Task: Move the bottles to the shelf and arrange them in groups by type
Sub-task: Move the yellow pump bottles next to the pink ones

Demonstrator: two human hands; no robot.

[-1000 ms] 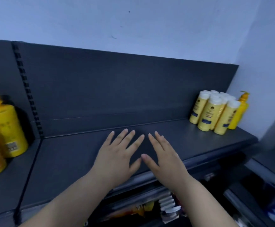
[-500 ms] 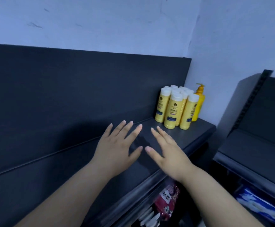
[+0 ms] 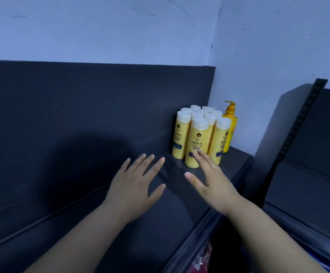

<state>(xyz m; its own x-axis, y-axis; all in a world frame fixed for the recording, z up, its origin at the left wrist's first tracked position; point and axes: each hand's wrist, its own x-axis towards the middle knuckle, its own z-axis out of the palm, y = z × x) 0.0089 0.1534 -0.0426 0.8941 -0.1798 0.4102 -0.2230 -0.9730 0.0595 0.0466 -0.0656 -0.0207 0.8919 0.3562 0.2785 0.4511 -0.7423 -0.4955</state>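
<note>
**A:** Hands first. What's the grip?
**B:** Nothing is held. Left hand (image 3: 134, 186) is palm down with fingers straight and spread, thumb out, over the dark shelf (image 3: 179, 217). Can't tell if it touches the board.

**A:** Right one?
**B:** Right hand (image 3: 209, 180) is the same, flat with fingers apart and nothing in it. Its fingertips (image 3: 199, 156) overlap the lower label of the front bottle (image 3: 196, 140). Touching or just in front of it, can't tell from here.

**A:** Hands relative to each other?
**B:** Side by side and near, not touching. Bare shelf shows between the thumbs.

**A:** Where are the bottles?
**B:** There's a cluster of white-capped yellow bottles (image 3: 180, 134), all upright and packed against each other. They're at the right end of the shelf, up against the dark back panel (image 3: 81, 115). The front one reads HERBAL. The rear ones show only their caps, so the count is unclear.

**A:** Any other type?
**B:** One orange-yellow pump bottle (image 3: 230, 123), upright, just behind and to the right of the cluster. It's in the corner by the pale wall (image 3: 268, 56).

**A:** Surroundings, quick.
**B:** Bare forearms come in from below. There's a shadow on the back panel left of the hands. A second dark shelf unit (image 3: 307, 184) stands apart on the right, with a slotted upright along its edge. Something red (image 3: 207, 255) sits under the shelf's front lip, too blurred to say what.
</note>
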